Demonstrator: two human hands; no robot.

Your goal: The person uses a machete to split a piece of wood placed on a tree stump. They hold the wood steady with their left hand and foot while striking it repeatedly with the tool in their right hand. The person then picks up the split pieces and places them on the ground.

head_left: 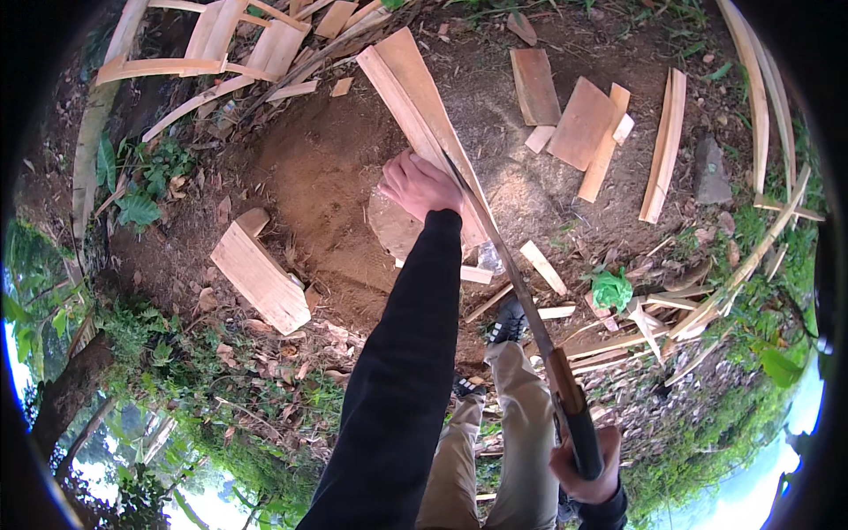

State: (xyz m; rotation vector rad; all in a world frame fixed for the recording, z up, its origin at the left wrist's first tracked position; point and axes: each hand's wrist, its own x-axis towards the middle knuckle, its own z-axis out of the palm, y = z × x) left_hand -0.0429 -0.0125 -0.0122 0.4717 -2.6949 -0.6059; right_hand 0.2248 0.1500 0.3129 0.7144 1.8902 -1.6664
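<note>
The wood block showed leftmost near centre, mostly covered by the dark sleeve, hiding where the board met it. The left hand, toward 12 o'clock, curled against the board's left edge, fingertips hidden. The long knife lay across the board beside its knuckles: a slip, or the board tipping, could have cut them. At 5 o'clock, the right hand was wrapped round the handle, thumb hard to make out.

two hands, one long-bladed tool, two shoes, one green bundle are showing; wood pieces are numbering perhaps over twenty.
</note>
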